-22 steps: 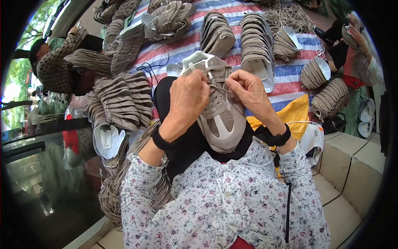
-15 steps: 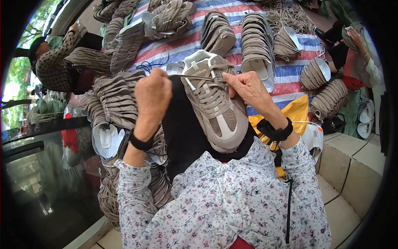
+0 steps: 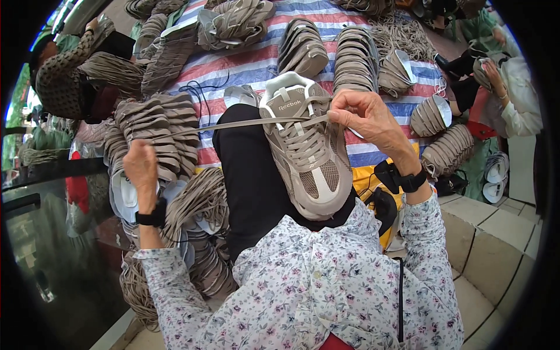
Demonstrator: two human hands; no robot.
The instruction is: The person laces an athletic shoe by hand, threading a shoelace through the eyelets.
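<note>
A taupe and cream sneaker upper (image 3: 315,178) rests toe toward me on my lap, its flat taupe laces crossing over the tongue. My left hand (image 3: 141,166), slightly blurred, is closed out to the left beside the stacked uppers. It grips a shoelace (image 3: 233,125), which stretches nearly straight from the top of the shoe. At the shoe's upper right, my right hand (image 3: 368,123) pinches a short stretch of shoelace between thumb and forefinger. Whether both hands hold the same lace I cannot tell.
Nested taupe uppers (image 3: 157,131) lie at my left, above loose laces (image 3: 198,204). More stacks (image 3: 357,61) stand on the striped sheet (image 3: 245,64). A yellow bag (image 3: 364,175) and tiled step (image 3: 466,224) are at right. People sit at far left (image 3: 61,76) and far right (image 3: 519,105).
My left hand has swung left and down, away from the shoe, drawing the lace out long. My right hand has shifted slightly right and stays pinched near the shoe's top.
</note>
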